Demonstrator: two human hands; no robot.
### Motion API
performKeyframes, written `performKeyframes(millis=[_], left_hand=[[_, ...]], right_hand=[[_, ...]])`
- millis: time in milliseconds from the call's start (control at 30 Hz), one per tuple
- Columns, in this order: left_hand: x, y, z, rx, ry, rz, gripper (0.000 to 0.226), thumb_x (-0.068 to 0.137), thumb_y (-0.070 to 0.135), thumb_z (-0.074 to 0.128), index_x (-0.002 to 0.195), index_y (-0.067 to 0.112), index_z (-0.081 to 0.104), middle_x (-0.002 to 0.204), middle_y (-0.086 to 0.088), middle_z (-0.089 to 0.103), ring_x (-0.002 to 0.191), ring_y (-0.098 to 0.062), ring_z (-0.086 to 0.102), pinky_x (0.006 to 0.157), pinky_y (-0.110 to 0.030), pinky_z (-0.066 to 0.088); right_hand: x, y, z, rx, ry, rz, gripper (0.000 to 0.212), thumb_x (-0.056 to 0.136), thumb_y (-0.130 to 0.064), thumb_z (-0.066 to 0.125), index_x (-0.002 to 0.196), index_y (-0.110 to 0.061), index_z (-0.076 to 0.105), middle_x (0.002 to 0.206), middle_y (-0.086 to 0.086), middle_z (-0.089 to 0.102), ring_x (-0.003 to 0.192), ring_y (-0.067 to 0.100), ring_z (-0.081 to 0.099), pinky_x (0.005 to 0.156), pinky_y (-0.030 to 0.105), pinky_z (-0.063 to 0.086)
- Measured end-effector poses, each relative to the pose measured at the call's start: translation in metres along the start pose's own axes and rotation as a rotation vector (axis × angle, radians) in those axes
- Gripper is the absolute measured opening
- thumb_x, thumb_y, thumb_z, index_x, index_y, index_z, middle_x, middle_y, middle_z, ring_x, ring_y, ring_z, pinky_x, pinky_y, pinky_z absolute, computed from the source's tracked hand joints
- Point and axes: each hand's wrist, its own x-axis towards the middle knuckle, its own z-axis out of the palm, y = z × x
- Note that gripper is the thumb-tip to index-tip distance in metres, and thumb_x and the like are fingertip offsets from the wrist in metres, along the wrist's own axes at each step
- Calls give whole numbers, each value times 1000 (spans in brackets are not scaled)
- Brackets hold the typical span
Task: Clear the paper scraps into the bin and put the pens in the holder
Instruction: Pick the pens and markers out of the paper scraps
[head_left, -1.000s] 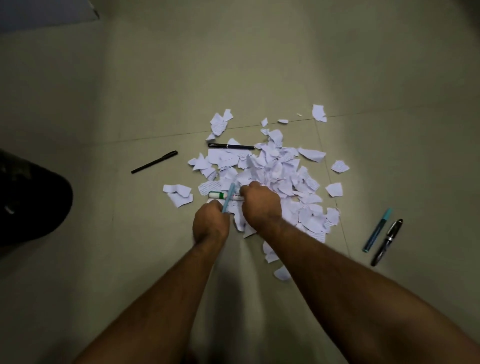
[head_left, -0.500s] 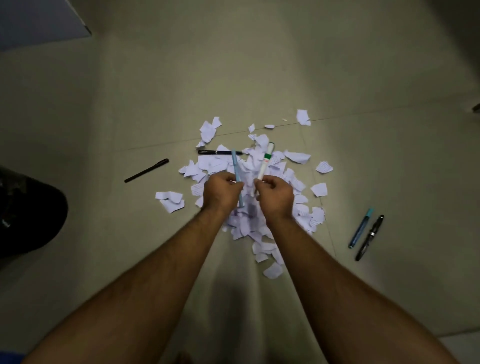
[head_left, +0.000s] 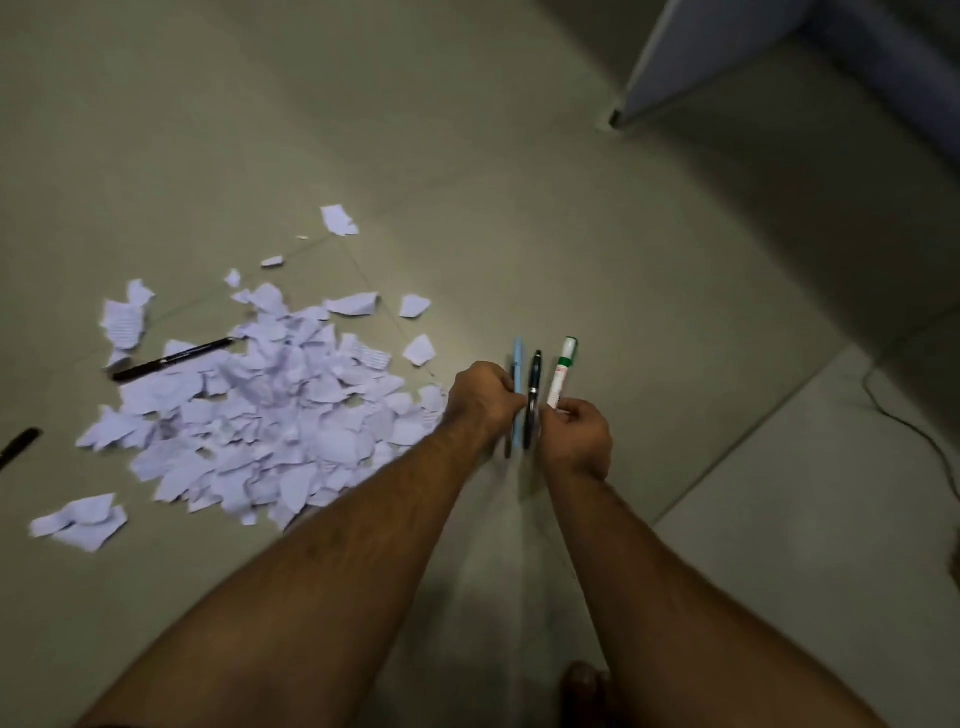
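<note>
My left hand (head_left: 485, 400) is shut on a light blue pen (head_left: 518, 364), held upright. My right hand (head_left: 576, 436) grips a white marker with a green cap (head_left: 563, 369). Between the two hands is a black pen (head_left: 534, 384), and I cannot tell whether it lies on the floor or is pinched by my fingers. The heap of white paper scraps (head_left: 270, 415) lies on the floor left of my hands. A black pen (head_left: 171, 358) rests on the heap's far left side, and another black pen (head_left: 18, 447) lies at the left edge. No bin or pen holder is in view.
The floor is pale tile. A grey piece of furniture (head_left: 779, 62) stands at the top right. A dark cable (head_left: 914, 431) runs along the floor at the right edge. Loose scraps (head_left: 83, 519) lie apart from the heap at lower left.
Both hands lifted a pen and a marker off the heap and moved right, to where the black pen lay. The view swung right with them.
</note>
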Motion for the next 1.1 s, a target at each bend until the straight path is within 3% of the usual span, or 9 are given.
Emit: performKeyframes(millis=[100, 267, 400, 533, 767, 967, 1100], left_hand=[[1, 7, 25, 39, -20, -10, 26, 79, 24, 77, 99, 7, 73, 100, -8, 73, 92, -24, 68, 71, -26, 46], [11, 15, 46, 129, -12, 34, 26, 80, 24, 75, 100, 8, 71, 100, -9, 73, 90, -23, 68, 74, -28, 54], [13, 19, 50, 184, 29, 63, 33, 83, 32, 74, 102, 5, 70, 98, -11, 72, 88, -26, 69, 80, -33, 58], [9, 12, 31, 157, 61, 66, 25, 87, 28, 69, 98, 7, 73, 98, -11, 73, 90, -29, 68, 82, -33, 56], [-9, -62, -65, -18, 243, 40, 21, 89, 29, 64, 94, 11, 73, 92, -5, 73, 83, -21, 66, 76, -26, 50], [-39, -141, -151, -163, 567, -146, 21, 90, 17, 60, 108, 11, 67, 98, -8, 71, 89, -23, 66, 73, -22, 43], [-59, -196, -201, -108, 779, -297, 31, 90, 5, 46, 114, 10, 65, 118, -13, 63, 106, -31, 61, 85, -26, 43]], right_hand=[[14, 13, -6, 1, -24, 20, 21, 86, -28, 71, 104, -18, 74, 104, 7, 74, 96, 29, 68, 81, 32, 53], [21, 22, -5, 5, -37, 51, 23, 89, -31, 67, 107, -18, 74, 103, 5, 74, 85, 21, 63, 73, 25, 46], [13, 23, -2, 33, 85, 26, 25, 89, -28, 67, 109, -15, 71, 106, 5, 72, 96, 25, 67, 74, 26, 46], [-3, 4, 8, 123, 158, -29, 17, 89, -18, 63, 104, -13, 69, 101, 8, 72, 91, 26, 66, 70, 22, 41], [-47, -41, 65, 99, -230, -250, 9, 82, -13, 66, 89, -16, 71, 70, -6, 61, 72, 14, 57, 64, 23, 40], [-127, -85, 155, 24, -529, -471, 9, 86, -21, 64, 83, -18, 72, 81, -2, 71, 79, 18, 64, 72, 25, 47], [-178, -102, 205, -123, -768, -632, 15, 87, -27, 64, 99, -22, 73, 87, -4, 72, 84, 19, 67, 78, 30, 54]])
